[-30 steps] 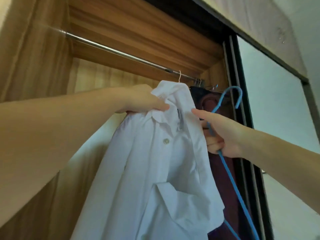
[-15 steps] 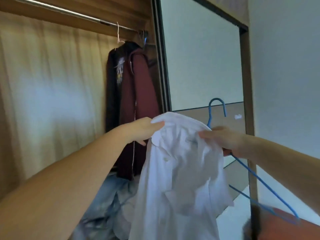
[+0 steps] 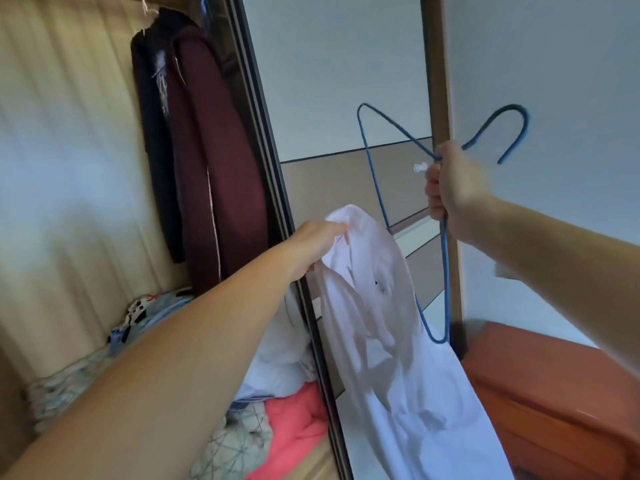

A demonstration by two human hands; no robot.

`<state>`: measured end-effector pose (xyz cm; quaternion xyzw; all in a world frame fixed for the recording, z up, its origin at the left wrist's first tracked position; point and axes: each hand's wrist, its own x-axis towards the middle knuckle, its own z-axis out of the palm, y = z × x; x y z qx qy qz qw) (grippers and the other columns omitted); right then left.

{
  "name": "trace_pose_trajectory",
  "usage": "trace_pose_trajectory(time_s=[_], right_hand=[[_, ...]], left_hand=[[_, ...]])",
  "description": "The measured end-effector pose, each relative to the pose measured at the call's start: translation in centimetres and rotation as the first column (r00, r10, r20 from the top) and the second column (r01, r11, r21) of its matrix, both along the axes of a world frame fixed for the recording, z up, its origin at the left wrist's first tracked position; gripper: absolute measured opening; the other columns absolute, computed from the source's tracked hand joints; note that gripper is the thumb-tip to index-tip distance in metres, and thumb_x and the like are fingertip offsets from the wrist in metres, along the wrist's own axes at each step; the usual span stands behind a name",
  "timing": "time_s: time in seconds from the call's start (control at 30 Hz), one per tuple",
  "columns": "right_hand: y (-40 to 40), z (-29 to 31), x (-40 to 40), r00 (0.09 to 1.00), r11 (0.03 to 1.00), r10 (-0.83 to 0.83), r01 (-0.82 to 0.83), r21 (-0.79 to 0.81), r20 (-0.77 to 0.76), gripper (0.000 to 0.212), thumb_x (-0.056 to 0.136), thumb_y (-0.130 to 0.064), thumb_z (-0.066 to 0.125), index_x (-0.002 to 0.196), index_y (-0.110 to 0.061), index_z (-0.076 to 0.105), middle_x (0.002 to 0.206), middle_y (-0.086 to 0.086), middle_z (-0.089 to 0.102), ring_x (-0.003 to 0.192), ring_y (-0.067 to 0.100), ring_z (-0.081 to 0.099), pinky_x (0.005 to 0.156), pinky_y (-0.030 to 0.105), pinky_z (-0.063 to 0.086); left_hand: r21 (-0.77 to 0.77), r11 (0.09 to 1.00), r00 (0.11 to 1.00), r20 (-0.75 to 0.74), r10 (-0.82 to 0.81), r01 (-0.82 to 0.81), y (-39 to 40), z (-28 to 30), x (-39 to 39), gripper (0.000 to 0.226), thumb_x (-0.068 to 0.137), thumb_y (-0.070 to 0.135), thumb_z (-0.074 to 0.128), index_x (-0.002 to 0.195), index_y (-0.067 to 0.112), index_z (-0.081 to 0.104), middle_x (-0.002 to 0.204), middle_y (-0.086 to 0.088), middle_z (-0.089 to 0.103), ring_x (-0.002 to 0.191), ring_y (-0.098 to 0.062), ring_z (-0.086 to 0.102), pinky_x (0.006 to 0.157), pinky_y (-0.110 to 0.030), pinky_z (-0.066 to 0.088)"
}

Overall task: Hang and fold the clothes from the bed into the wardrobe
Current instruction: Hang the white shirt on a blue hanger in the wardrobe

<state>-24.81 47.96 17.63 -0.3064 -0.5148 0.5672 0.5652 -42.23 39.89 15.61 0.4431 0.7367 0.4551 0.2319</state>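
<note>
Head view: left hand [image 3: 313, 245] fingers pinch white shirt [image 3: 388, 323] at collar, shirt hanging below them; right hand [image 3: 453, 188] fingers curled round blue hanger [image 3: 445, 271] neck. Shirt not yet on hanger. Maroon jacket [image 3: 211, 161] already hung; pile on wardrobe floor unfolded

No text, label, brand or number can be read; the pale print on the dark jacket [image 3: 160, 77] is too blurred.
</note>
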Motion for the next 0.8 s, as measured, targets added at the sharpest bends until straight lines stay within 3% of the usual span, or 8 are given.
trace_pose_trajectory(time_s=[0.07, 0.17, 0.23, 0.43, 0.57, 0.8], right_hand=[[-0.1, 0.2, 0.5, 0.998, 0.999, 0.002, -0.005, -0.042, -0.064, 0.038, 0.091, -0.035, 0.035, 0.056, -0.026, 0.023, 0.045, -0.008, 0.021, 0.041, 0.012, 0.013, 0.04, 0.02, 0.013], [-0.3, 0.1, 1.1, 0.991, 0.997, -0.008, -0.002, -0.078, -0.13, 0.039, 0.091, -0.036, 0.036, 0.056, -0.026, 0.023, 0.046, -0.008, 0.02, 0.039, 0.012, 0.013, 0.04, 0.019, 0.013], [-0.5, 0.0, 1.7, 0.984, 0.996, -0.021, 0.006, -0.085, -0.178, 0.041, 0.091, -0.038, 0.037, 0.056, -0.025, 0.023, 0.048, -0.007, 0.021, 0.04, 0.012, 0.014, 0.04, 0.02, 0.014], [-0.7, -0.2, 2.7, 0.973, 0.996, -0.046, 0.028, -0.081, -0.225, 0.036, 0.093, -0.035, 0.035, 0.061, -0.025, 0.023, 0.052, -0.005, 0.021, 0.039, 0.011, 0.016, 0.043, 0.022, 0.016], [-1.1, -0.1, 2.9, 0.954, 0.996, 0.001, -0.028, -0.086, -0.299, 0.034, 0.095, -0.031, 0.03, 0.063, -0.023, 0.022, 0.047, -0.006, 0.021, 0.033, 0.009, 0.017, 0.038, 0.019, 0.019], [-1.2, -1.0, 1.8, 0.949, 0.996, 0.011, -0.039, -0.085, -0.314, 0.035, 0.092, -0.027, 0.033, 0.06, -0.026, 0.02, 0.047, -0.007, 0.019, 0.036, 0.01, 0.015, 0.037, 0.018, 0.015]], left_hand=[[0.003, 1.0, 0.997, 0.074, 0.013, -0.014, 0.6, -0.7, 1.1, 0.03, 0.09, 0.035, 0.06, 0.109, 0.012, 0.059, 0.101, -0.008, 0.063, 0.098, -0.029, 0.063, 0.098, -0.044, 0.049], [-0.006, 1.0, 0.991, 0.127, 0.028, -0.028, 1.2, -1.6, 2.4, 0.018, 0.094, 0.03, 0.056, 0.083, 0.017, 0.051, 0.085, -0.007, 0.057, 0.079, -0.026, 0.059, 0.093, -0.044, 0.051], [-0.02, 0.999, 0.988, 0.146, 0.041, -0.038, 1.4, -2.1, 3.0, 0.02, 0.096, 0.025, 0.053, 0.079, 0.016, 0.047, 0.081, -0.006, 0.055, 0.074, -0.025, 0.057, 0.089, -0.042, 0.05], [-0.105, 0.994, 0.989, 0.143, 0.044, -0.029, 1.6, -4.0, 3.8, 0.019, 0.096, 0.018, 0.049, 0.078, 0.013, 0.051, 0.082, -0.014, 0.064, 0.082, -0.032, 0.064, 0.086, -0.044, 0.052], [-0.106, 0.993, 0.989, 0.131, 0.073, -0.059, 1.6, -4.2, 3.8, 0.017, 0.093, 0.016, 0.049, 0.078, 0.013, 0.054, 0.098, -0.021, 0.067, 0.097, -0.039, 0.067, 0.091, -0.048, 0.051], [-0.082, 0.989, 0.984, 0.12, 0.135, -0.126, 1.3, -4.6, 2.8, 0.015, 0.094, 0.019, 0.049, 0.08, 0.014, 0.054, 0.111, -0.025, 0.066, 0.101, -0.039, 0.066, 0.09, -0.047, 0.052]])
